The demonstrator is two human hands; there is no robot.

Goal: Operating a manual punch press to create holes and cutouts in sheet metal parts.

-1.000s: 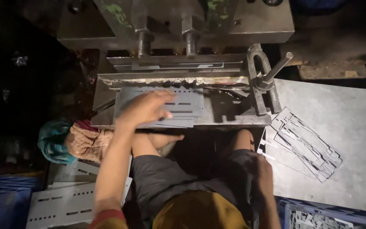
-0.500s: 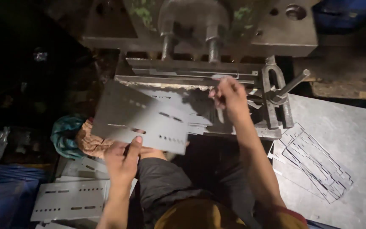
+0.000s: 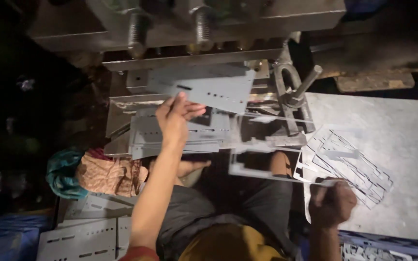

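Nearest, the right hand (image 3: pixel 332 203) is closed on the corner of a punched-out scrap frame (image 3: pixel 267 171), carrying it toward the scrap pile (image 3: pixel 349 162) on the grey table (image 3: pixel 402 135). Beyond, the left hand (image 3: pixel 175 118) pinches a slotted metal sheet (image 3: pixel 204 87) at the press (image 3: pixel 194 24); in my judgement it should be seated square, fingers kept clear.

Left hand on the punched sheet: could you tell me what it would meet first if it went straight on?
Probably the press die block behind the punched sheet the left hand holds; depth is unclear.

Dim scene, dark left side, brighter right, motion blur, soft focus
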